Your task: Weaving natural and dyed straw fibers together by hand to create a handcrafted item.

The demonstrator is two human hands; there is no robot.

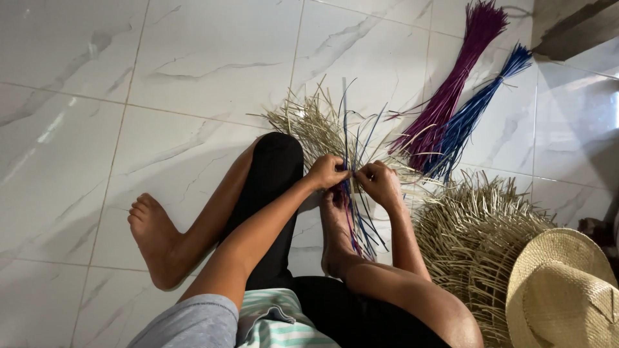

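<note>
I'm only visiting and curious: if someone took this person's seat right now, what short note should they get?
Left hand and right hand both pinch blue and purple strands at the middle of a started straw weave on the tiled floor.
Spare purple bundle and blue bundle lie ahead right.
Done: a finished straw hat and a loose woven piece at right.
Left: most of this weave.

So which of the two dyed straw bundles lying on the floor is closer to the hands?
The blue bundle: its lower end reaches nearer the right hand than the purple bundle lying farther left.
</note>
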